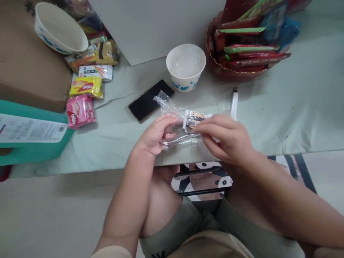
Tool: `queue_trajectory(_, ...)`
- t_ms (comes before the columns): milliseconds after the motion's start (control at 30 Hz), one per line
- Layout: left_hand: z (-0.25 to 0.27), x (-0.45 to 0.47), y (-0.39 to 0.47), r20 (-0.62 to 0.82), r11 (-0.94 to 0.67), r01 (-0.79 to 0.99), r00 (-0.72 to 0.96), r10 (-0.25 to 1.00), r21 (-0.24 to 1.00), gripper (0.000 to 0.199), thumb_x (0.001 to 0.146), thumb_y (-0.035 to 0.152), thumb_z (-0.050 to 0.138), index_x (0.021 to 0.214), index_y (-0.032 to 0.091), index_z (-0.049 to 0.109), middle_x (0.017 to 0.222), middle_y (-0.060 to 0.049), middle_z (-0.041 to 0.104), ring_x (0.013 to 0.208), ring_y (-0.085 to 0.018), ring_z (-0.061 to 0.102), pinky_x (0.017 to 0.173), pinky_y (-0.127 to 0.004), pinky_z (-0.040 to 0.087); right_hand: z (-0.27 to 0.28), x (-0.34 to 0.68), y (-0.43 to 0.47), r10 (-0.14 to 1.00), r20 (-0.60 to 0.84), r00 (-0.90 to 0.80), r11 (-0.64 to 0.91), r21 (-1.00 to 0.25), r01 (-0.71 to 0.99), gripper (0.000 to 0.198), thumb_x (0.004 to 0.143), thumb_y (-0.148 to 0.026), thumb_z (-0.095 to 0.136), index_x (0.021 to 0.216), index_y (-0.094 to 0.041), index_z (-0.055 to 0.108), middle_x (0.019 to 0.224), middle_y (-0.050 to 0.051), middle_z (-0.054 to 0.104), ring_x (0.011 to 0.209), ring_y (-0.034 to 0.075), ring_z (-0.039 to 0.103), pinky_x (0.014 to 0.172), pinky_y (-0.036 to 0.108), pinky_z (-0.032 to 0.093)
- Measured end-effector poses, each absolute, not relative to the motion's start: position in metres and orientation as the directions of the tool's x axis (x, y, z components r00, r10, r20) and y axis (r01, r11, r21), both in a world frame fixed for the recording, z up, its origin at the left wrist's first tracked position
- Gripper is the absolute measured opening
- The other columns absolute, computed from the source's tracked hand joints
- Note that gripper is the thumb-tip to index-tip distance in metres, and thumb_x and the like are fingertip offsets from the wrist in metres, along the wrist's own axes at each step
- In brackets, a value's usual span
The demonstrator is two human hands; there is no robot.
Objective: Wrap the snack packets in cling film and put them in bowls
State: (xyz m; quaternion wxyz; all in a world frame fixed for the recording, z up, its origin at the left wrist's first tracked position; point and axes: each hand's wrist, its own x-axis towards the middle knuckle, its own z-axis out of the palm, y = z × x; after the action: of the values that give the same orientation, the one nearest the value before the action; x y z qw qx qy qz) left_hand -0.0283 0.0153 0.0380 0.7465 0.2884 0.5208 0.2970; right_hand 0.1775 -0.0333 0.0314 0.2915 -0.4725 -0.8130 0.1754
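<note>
A clear plastic bag [172, 105] is gripped by my left hand [157, 134], its fingers curled around the crinkled film. My right hand [225, 138] pinches a small wrapped snack [192, 120] with a barcode on its label, at the bag's right side. Whether the snack lies inside the bag or against it, I cannot tell. Behind my left hand a black phone [151, 100] lies flat on the cloth. A white paper bowl [185, 77] with a blue pattern stands just beyond the bag, with clear plastic in it.
A red basket [228, 71] of packaged snacks stands at the back right, near a white stick-shaped object [234, 104]. To the left lie a pink pack [80, 111], a yellow pack [86, 87], a second paper bowl [60, 30], a cardboard box [32, 64] and a green container [34, 152].
</note>
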Motion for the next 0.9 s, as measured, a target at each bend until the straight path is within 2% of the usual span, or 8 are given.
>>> queue_trajectory(67,0.04,-0.028,0.015,-0.613,0.674,-0.163,0.304,0.729,0.721,0.035,0.061,0.03,0.079,0.067,0.021,0.046,0.075,-0.002,0.065,0.037,-0.001,0.027,0.031,-0.019,0.003,0.031,0.173,-0.036,0.872,0.26,-0.414,0.481,-0.604,0.635,0.029,0.096,-0.021,0.047,0.102,-0.025,0.075,0.104,0.006,0.076,0.096,0.02,0.07,0.081,0.032,0.052)
queue_trajectory(167,0.041,-0.028,0.015,-0.649,0.715,-0.192,0.314,0.693,0.672,0.032,0.06,0.025,0.078,0.071,0.022,0.048,0.075,0.0,0.065,0.037,0.0,0.027,0.033,-0.017,0.002,0.027,0.169,-0.035,0.946,0.146,-0.289,0.313,-0.64,0.702,0.033,0.094,-0.023,0.05,0.117,-0.023,0.074,0.096,0.006,0.074,0.079,0.017,0.067,0.071,0.03,0.05)
queue_trajectory(267,0.042,-0.027,0.014,-0.69,0.762,-0.2,0.329,0.645,0.617,0.034,0.06,0.021,0.079,0.073,0.021,0.047,0.078,0.001,0.065,0.037,0.001,0.028,0.034,-0.015,0.0,0.025,0.17,-0.034,0.98,0.053,-0.194,0.191,-0.542,0.818,0.047,0.091,-0.03,0.055,0.136,-0.023,0.066,0.091,0.006,0.068,0.069,0.018,0.059,0.065,0.031,0.046)
queue_trajectory(400,0.044,-0.025,0.014,-0.688,0.784,-0.224,0.381,0.617,0.579,0.036,0.06,0.019,0.08,0.071,0.021,0.046,0.072,0.002,0.062,0.036,0.001,0.029,0.034,-0.014,-0.003,0.023,0.172,-0.038,0.97,0.044,-0.238,0.238,-0.353,0.905,0.065,0.084,-0.036,0.065,0.147,-0.024,0.055,0.109,0.012,0.064,0.086,0.025,0.06,0.064,0.033,0.045)
queue_trajectory(533,0.043,-0.025,0.014,-0.671,0.808,-0.275,0.453,0.587,0.521,0.035,0.062,0.019,0.08,0.071,0.02,0.046,0.075,0.0,0.067,0.035,0.002,0.028,0.033,-0.013,-0.003,0.018,0.173,-0.038,0.964,0.109,-0.243,0.265,-0.298,0.917,0.067,0.081,-0.031,0.068,0.146,-0.021,0.055,0.127,0.018,0.06,0.111,0.035,0.058,0.086,0.045,0.053)
queue_trajectory(733,0.041,-0.03,0.014,-0.553,0.8,-0.381,0.581,0.597,0.463,0.019,0.071,0.018,0.069,0.071,0.017,0.05,0.088,-0.006,0.075,0.034,0.003,0.026,0.032,-0.01,0.003,0.013,0.186,-0.019,0.989,0.026,-0.147,0.124,-0.692,0.711,0.073,0.073,-0.031,0.074,0.143,-0.02,0.055,0.133,0.016,0.061,0.124,0.036,0.058,0.102,0.051,0.052)
queue_trajectory(833,0.042,-0.031,0.015,-0.497,0.798,-0.448,0.625,0.602,0.403,0.011,0.074,0.018,0.061,0.069,0.016,0.052,0.091,-0.008,0.076,0.034,0.002,0.024,0.033,-0.011,0.001,0.013,0.191,-0.014,0.986,-0.088,-0.144,-0.026,-0.921,0.388,0.072,0.071,-0.041,0.08,0.136,-0.022,0.058,0.133,0.013,0.065,0.126,0.034,0.06,0.108,0.052,0.049)
queue_trajectory(900,0.042,-0.029,0.014,-0.456,0.786,-0.489,0.64,0.618,0.379,0.01,0.074,0.019,0.059,0.067,0.016,0.053,0.091,-0.009,0.075,0.033,0.002,0.022,0.032,-0.013,0.0,0.012,0.187,-0.016,0.964,-0.219,-0.15,-0.206,-0.974,0.098,0.077,0.068,-0.045,0.085,0.136,-0.024,0.056,0.131,0.01,0.067,0.118,0.031,0.065,0.103,0.049,0.053)
